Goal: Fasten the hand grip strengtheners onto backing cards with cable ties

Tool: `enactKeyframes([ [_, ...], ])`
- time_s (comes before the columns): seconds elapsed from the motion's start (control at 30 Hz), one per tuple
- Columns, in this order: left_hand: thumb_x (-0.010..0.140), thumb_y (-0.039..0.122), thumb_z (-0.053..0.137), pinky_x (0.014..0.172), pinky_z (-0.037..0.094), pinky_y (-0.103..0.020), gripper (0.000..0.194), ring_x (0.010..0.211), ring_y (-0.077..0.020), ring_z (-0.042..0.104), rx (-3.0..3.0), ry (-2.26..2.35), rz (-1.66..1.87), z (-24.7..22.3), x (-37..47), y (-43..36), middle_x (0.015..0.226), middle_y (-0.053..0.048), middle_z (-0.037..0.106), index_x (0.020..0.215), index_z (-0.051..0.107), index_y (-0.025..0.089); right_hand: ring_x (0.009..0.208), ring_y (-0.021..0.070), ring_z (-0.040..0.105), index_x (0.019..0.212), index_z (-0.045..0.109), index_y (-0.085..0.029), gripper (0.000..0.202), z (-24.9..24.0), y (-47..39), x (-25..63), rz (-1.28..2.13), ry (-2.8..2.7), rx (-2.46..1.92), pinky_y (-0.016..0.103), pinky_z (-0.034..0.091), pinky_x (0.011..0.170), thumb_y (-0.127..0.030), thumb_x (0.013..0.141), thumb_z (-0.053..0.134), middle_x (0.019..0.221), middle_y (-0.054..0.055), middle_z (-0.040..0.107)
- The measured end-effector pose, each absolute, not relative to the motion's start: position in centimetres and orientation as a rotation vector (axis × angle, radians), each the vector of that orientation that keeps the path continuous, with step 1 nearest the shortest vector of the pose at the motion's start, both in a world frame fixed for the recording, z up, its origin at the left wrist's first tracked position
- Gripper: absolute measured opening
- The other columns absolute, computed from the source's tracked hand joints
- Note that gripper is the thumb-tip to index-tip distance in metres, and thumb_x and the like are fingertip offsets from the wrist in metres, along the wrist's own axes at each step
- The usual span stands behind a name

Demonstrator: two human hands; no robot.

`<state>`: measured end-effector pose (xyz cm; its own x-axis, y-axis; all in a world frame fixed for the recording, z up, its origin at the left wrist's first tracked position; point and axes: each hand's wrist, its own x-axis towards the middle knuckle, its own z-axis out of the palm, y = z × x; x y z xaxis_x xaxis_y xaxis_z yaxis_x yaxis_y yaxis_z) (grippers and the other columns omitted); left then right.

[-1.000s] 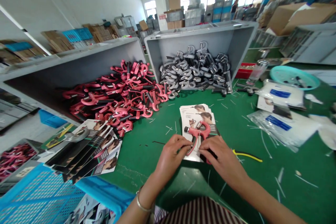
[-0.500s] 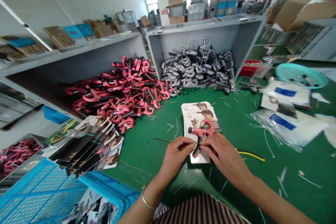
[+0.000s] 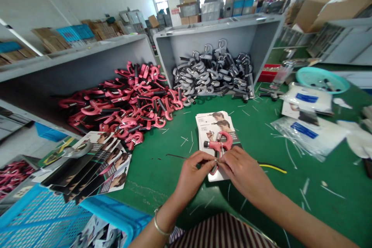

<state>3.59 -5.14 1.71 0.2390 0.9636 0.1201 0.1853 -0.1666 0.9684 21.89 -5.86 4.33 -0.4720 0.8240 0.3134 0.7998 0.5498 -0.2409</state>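
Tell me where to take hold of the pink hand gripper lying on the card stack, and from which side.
Take the pink hand gripper by its curved top loop, coming from the far side. That loop lies flat and uncovered on the card stack, while the left hand and right hand already crowd its lower handles at the near end, so a grip there looks blocked.

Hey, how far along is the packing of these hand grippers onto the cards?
Done: none visibly finished here. In hand: the left hand and right hand pinch a pink gripper against the top card. Left: the pink pile, the grey grippers and the fanned cards.
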Motion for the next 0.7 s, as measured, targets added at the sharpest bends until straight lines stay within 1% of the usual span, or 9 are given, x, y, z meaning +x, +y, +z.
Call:
enactKeyframes([
  [0.17, 0.089, 0.022, 0.065, 0.075, 0.048, -0.027, 0.008, 0.079, -0.0154, 0.061, 1.672, 1.101, 1.033, 1.69, 3.51, -5.13, 0.084, -0.003, 0.066, 0.088, 0.072, 0.018, 0.081, 0.0256, 0.057, 0.078, 0.06, -0.015, 0.018, 4.33, -5.88, 21.85, 0.076, -2.405, -1.339, 0.039, 0.047, 0.075, -0.016, 0.094, 0.052, 0.081, 0.01, 0.065],
  [0.33, 0.093, 0.018, 0.057, 0.085, 0.045, -0.033, 0.014, 0.091, -0.0188, 0.059, 2.066, 1.141, 0.959, 2.29, 3.34, -5.22, 0.089, -0.005, 0.067, 0.096, 0.07, 0.02, 0.084, 0.0251, 0.058, 0.083, 0.06, -0.016, 0.011, 3.78, -6.09, 22.14, 0.231, -2.306, -1.342, 0.038, 0.046, 0.077, -0.018, 0.093, 0.058, 0.082, 0.007, 0.066],
  [0.4, 0.093, 0.018, 0.057, 0.084, 0.045, -0.032, 0.012, 0.089, -0.0184, 0.059, 2.102, 1.153, 0.93, 2.47, 3.33, -5.11, 0.088, -0.004, 0.066, 0.094, 0.069, 0.019, 0.086, 0.0251, 0.057, 0.087, 0.061, -0.017, 0.007, 3.61, -6.3, 22.28, 0.32, -2.286, -1.322, 0.039, 0.046, 0.078, -0.019, 0.093, 0.058, 0.085, 0.006, 0.066],
  [0.47, 0.091, 0.018, 0.061, 0.079, 0.046, -0.029, 0.007, 0.084, -0.0165, 0.059, 2.024, 1.17, 0.936, 2.5, 3.36, -4.96, 0.085, -0.003, 0.065, 0.088, 0.067, 0.019, 0.088, 0.0248, 0.057, 0.092, 0.061, -0.018, 0.004, 3.52, -6.46, 22.39, 0.407, -2.244, -1.311, 0.039, 0.045, 0.08, -0.019, 0.094, 0.058, 0.089, 0.006, 0.065],
  [0.53, 0.09, 0.019, 0.062, 0.075, 0.046, -0.027, 0.007, 0.08, -0.0151, 0.059, 1.97, 1.178, 0.953, 2.38, 3.42, -4.87, 0.082, -0.001, 0.064, 0.083, 0.064, 0.019, 0.089, 0.0238, 0.058, 0.094, 0.061, -0.02, 0.003, 3.49, -6.41, 22.43, 0.489, -2.156, -1.335, 0.038, 0.046, 0.081, -0.018, 0.093, 0.058, 0.091, 0.005, 0.065],
  [0.6, 0.092, 0.02, 0.061, 0.077, 0.046, -0.028, 0.01, 0.081, -0.0155, 0.059, 2.022, 1.164, 0.952, 2.2, 3.48, -4.91, 0.082, -0.002, 0.063, 0.083, 0.063, 0.018, 0.09, 0.0229, 0.059, 0.093, 0.061, -0.02, 0.005, 3.55, -6.15, 22.43, 0.549, -2.075, -1.364, 0.037, 0.046, 0.082, -0.016, 0.092, 0.06, 0.092, 0.005, 0.065],
  [0.7, 0.095, 0.021, 0.056, 0.083, 0.044, -0.032, 0.011, 0.087, -0.018, 0.057, 2.179, 1.14, 0.924, 2.0, 3.53, -5.18, 0.087, -0.004, 0.065, 0.087, 0.063, 0.018, 0.093, 0.0224, 0.059, 0.095, 0.063, -0.021, 0.009, 3.82, -5.75, 22.41, 0.603, -2.081, -1.327, 0.036, 0.046, 0.085, -0.013, 0.092, 0.059, 0.096, 0.005, 0.067],
])
